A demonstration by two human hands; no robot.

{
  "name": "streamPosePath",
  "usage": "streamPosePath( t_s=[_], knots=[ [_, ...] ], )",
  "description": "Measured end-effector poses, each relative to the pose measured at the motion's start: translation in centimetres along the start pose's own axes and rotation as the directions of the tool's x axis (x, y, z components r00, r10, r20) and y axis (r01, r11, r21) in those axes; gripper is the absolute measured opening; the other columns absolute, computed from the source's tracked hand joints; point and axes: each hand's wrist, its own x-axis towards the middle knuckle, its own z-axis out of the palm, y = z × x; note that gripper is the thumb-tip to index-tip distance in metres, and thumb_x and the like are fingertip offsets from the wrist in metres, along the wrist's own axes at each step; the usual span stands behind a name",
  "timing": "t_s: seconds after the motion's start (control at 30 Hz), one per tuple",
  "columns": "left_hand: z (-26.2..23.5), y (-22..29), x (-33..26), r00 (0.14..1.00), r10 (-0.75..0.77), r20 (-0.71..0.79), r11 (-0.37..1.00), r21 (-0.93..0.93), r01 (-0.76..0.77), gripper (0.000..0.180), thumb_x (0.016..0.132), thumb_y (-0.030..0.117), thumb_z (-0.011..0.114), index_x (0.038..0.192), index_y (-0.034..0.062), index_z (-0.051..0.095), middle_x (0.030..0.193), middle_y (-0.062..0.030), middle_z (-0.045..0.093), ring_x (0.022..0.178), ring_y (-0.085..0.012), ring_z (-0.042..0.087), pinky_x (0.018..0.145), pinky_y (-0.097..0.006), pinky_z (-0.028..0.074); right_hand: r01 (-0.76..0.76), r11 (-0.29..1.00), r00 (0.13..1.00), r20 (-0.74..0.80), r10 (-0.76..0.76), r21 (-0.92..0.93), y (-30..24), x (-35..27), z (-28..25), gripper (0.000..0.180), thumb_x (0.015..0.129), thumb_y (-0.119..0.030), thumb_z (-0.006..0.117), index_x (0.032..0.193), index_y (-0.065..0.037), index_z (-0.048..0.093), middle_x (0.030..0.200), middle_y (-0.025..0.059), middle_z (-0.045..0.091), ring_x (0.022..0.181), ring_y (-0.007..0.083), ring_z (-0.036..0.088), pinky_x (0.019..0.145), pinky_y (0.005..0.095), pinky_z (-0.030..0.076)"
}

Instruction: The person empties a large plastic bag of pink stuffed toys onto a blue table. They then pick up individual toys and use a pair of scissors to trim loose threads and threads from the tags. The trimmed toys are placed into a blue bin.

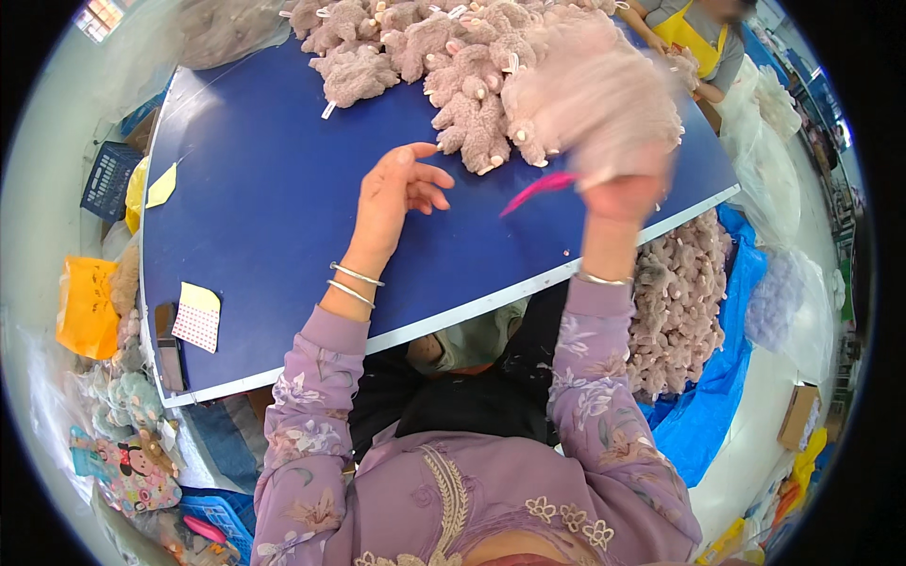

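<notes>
1. nearest the camera, two lilac floral sleeves rise from the lower edge; thin bangles on both wrists.
2. left hand point(401, 193) rests on the blue tabletop point(274, 198), fingers loosely spread, holding nothing; it lies just short of the toy heap.
3. right hand point(618, 193) is raised above the tabletop's near edge, closed around the underside of a pale pink plush toy point(590, 99), blurred by motion. a bright pink strip point(538, 191), perhaps a comb or brush, juts out to the left just below it; whether the hand holds that too, cannot tell.
4. right of the lap, below the tabletop edge, a mound of similar plush toys point(679, 302) sits on blue sheeting point(717, 396).
5. far side of the tabletop: a big heap of pinkish plush toys point(425, 57), many with white tags showing.
6. judgement: one toy in hand, large piles on both sides; which pile is finished cannot be told, so much seems left.
7. beyond, another person in a yellow apron point(694, 33) at the tabletop's far corner.
</notes>
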Motion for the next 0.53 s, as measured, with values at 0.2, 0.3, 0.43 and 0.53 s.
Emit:
streamPosePath(
  t_s=[0.2,0.3,0.43,0.53],
  knots=[
    [1.1,-1.6,1.0,0.947,0.305,-0.104,0.853,0.473,-0.222,0.024,0.093,0.016,0.057,0.112,0.0026,0.059,0.096,-0.0047,0.066,0.075,-0.0086,0.06,0.059,-0.02,0.045,-0.052,0.965,0.942,0.308,0.132,-0.255,-4.5,2.5,-4.7,0.054,0.09,-0.045,0.056,0.123,-0.002,0.054,0.089,0.0045,0.066,0.041,0.0029,0.029,0.039,0.0203,0.022],
    [1.6,-2.1,1.3,0.916,0.402,0.009,0.679,0.668,-0.304,0.029,0.086,0.008,0.063,0.115,0.004,0.058,0.108,-0.0076,0.063,0.081,-0.0136,0.061,0.068,-0.023,0.049,-0.205,0.326,0.89,-0.037,0.454,-0.923,-1.4,1.8,-2.4,0.039,0.09,-0.031,0.06,0.116,-0.002,0.061,0.097,0.0092,0.068,0.05,0.0057,0.044,0.046,0.0223,0.037],
    [2.5,-2.4,1.9,0.921,0.382,0.072,0.667,0.669,-0.328,0.037,0.087,0.008,0.061,0.123,0.0056,0.055,0.121,-0.0109,0.059,0.102,-0.02,0.059,0.081,-0.028,0.049,0.342,0.01,0.89,0.327,0.317,-0.94,4.6,0.4,-3.7,0.05,0.082,-0.025,0.066,0.126,-0.003,0.056,0.113,0.0179,0.064,0.1,0.0275,0.062,0.09,0.0344,0.047],
    [1.4,-3.2,2.3,0.983,0.11,0.148,0.834,0.525,-0.172,0.045,0.092,0.01,0.056,0.137,0.0101,0.047,0.136,-0.0094,0.049,0.125,-0.0198,0.049,0.098,-0.026,0.043,0.285,-0.132,0.863,0.195,0.465,-0.949,5.7,0.1,-3.1,0.06,0.076,-0.024,0.073,0.13,-0.009,0.053,0.128,0.0219,0.054,0.115,0.0308,0.056,0.098,0.0394,0.042]
  ],
)
